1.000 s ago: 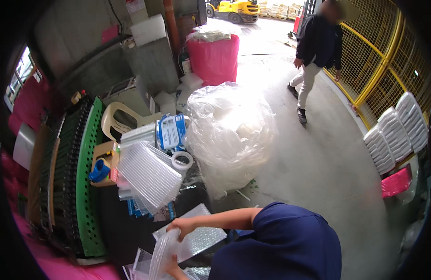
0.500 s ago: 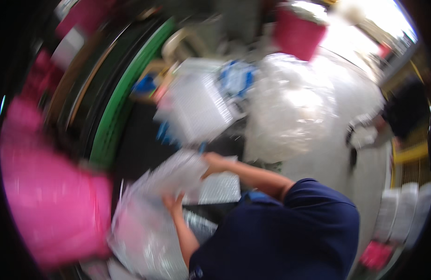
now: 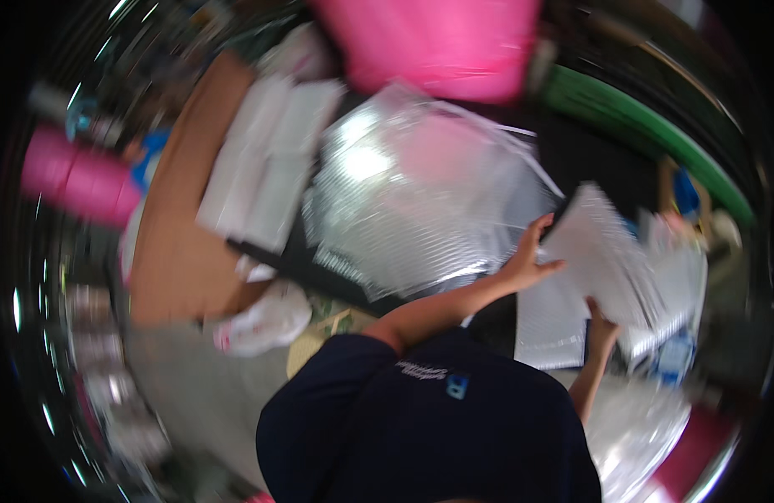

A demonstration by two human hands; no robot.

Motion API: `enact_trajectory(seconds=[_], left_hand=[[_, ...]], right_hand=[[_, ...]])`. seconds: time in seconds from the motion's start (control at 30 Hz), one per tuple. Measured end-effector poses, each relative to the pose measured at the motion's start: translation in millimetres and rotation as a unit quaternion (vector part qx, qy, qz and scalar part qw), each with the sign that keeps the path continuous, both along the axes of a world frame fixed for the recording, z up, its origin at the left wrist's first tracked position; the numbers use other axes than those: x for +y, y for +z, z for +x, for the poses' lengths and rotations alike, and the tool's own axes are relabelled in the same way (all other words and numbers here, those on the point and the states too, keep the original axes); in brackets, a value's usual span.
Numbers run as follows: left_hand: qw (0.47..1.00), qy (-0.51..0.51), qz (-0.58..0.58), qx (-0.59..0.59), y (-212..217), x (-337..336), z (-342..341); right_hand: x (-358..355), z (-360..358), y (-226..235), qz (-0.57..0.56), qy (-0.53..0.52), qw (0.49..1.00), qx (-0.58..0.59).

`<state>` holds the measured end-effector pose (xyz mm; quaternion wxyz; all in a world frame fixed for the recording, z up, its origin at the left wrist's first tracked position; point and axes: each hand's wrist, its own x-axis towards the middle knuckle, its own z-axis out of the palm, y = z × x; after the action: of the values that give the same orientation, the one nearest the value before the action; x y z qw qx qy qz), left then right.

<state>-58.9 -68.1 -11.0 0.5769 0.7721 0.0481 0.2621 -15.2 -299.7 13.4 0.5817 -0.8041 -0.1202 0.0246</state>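
Observation:
A thin stack of translucent bubble wrap sheets [image 3: 606, 256] tilts over the right part of the dark table. My right hand [image 3: 603, 325] grips its near edge, thumb on top and fingers hidden beneath. Beside the stack's left edge, my left hand [image 3: 528, 267] is open with thumb and fingers spread. A wide pile of clear bubble wrap [image 3: 412, 197] lies to the left of it. Below the held stack is a smaller bubble wrap sheet [image 3: 550, 329], and another bubble wrap pile [image 3: 684, 281] sits to its right.
A large pink wrapped bundle [image 3: 429, 42] stands at the far side. A green beam [image 3: 647, 126] runs along the far right. To the left are white folded packs [image 3: 274, 159], a brown cardboard sheet [image 3: 173, 226] and a white plastic bag [image 3: 265, 323] on it. Clear film [image 3: 638, 427] lies lower right.
My view has swung left, so the pink bundle moves from left to top and the green beam to the right. My left hand shows spread fingers; the right keeps hold of bubble wrap.

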Motion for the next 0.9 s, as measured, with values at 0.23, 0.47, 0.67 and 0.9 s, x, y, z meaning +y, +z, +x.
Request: enact_trajectory(seconds=[0.23, 0.47, 0.67, 0.9], left_hand=[[0.771, -0.129, -0.624, 0.0, 135, 134, -169], [0.833, 0.247, -0.493, -0.053, 95, 262, -321], [0.759, 0.369, -0.497, -0.2, -19, 407, -443], [0.722, 0.566, -0.398, 0.018, -122, 479, -468]], right_hand=[[188, -26, 83, -0.181, 0.096, 0.851, -0.484], [412, -113, 86, -0.181, 0.361, 0.741, -0.536], [487, -169, 55, -0.113, 0.446, 0.772, -0.438], [468, -161, 24, -0.211, 0.441, 0.783, -0.385]])
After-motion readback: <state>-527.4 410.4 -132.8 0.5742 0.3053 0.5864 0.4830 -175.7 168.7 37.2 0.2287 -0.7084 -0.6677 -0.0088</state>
